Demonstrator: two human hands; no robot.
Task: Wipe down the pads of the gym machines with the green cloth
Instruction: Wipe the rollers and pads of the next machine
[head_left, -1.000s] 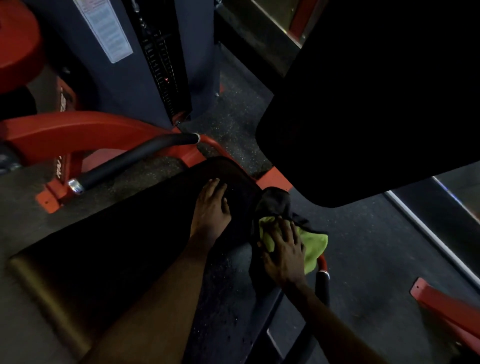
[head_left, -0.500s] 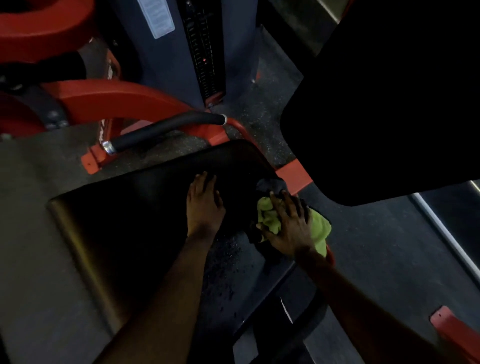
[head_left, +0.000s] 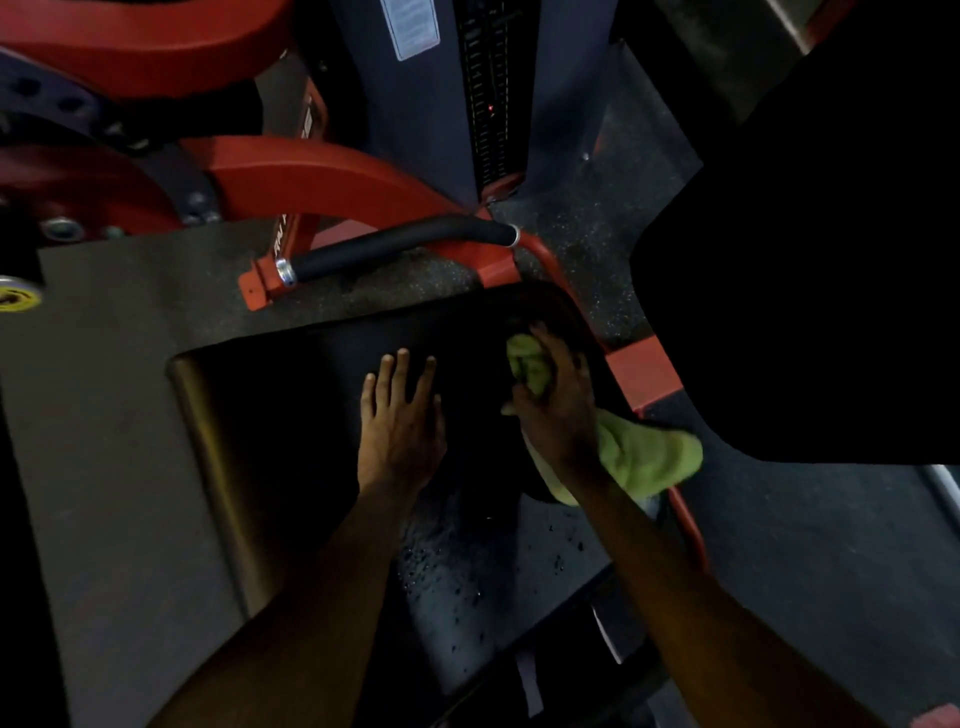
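Observation:
A black seat pad (head_left: 291, 415) of a red gym machine fills the middle of the view, with wet droplets on its near part. My left hand (head_left: 400, 421) lies flat on the pad with fingers spread. My right hand (head_left: 561, 405) grips the bunched green cloth (head_left: 644, 457) and presses it on the pad's far right corner; a loose end of the cloth hangs off the pad's right edge. A large black back pad (head_left: 810, 291) rises at the right, above the seat.
A black foam handle (head_left: 395, 247) on the red frame (head_left: 322, 176) runs just beyond the pad. A dark weight stack tower (head_left: 488, 93) stands behind. Red brackets sit at the pad's right edge. Speckled rubber floor surrounds the machine.
My right hand has moved the cloth from the pad's right side up onto its far right corner. My left hand stays flat on the pad. The view has shifted.

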